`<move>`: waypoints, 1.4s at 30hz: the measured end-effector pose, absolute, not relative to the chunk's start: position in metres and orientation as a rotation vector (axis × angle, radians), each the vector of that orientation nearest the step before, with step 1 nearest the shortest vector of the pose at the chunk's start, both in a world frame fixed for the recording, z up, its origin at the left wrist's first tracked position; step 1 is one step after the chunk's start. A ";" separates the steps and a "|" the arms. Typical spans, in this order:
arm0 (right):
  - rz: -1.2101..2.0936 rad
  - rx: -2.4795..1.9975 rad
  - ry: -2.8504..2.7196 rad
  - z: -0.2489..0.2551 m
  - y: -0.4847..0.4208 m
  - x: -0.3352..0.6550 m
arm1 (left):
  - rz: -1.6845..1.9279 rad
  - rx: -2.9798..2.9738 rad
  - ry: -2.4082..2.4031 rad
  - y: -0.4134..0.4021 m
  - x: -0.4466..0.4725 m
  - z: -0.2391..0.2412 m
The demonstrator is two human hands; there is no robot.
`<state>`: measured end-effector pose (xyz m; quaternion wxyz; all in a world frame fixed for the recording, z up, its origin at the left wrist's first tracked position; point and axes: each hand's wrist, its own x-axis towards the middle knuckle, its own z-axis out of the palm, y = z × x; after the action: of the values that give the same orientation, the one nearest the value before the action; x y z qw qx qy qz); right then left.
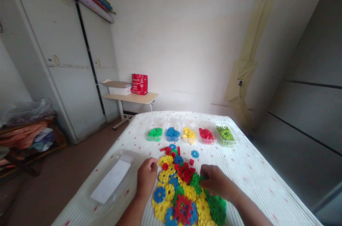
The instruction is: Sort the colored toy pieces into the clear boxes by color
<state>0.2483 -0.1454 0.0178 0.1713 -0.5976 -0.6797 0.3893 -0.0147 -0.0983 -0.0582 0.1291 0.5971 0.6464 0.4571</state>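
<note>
A pile of plastic snowflake building discs in yellow, blue, red and green lies at the near middle of the table. At its left edge is my left hand, fingers curled in; what they hold, if anything, is hidden. Over the right side of the pile, my right hand has its fingers closed at a green disc, partly covered by the fingers. More green discs lie below that hand. A lattice of red pieces sits at the front. One blue disc lies apart, behind the pile.
Clear tubs stand in a row behind the pile, with green, blue, yellow, red and light green pieces. A clear plastic tray with a white strip lies left. A side table holds a red bag.
</note>
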 end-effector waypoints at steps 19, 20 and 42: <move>0.739 -1.518 -1.967 0.073 -0.017 0.118 | 1.341 1.704 1.855 -0.100 -0.014 -0.056; 0.710 -1.507 -1.956 0.070 -0.019 0.122 | 1.342 1.704 1.850 -0.100 -0.014 -0.056; 0.264 -1.873 -1.623 -0.044 -0.136 0.360 | 0.824 1.838 1.294 -0.141 -0.042 -0.041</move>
<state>0.3601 -0.1355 -0.0437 0.3189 -0.7123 -0.6171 0.1003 -0.0416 -0.1412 -0.0413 0.3652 0.7148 0.5032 0.3203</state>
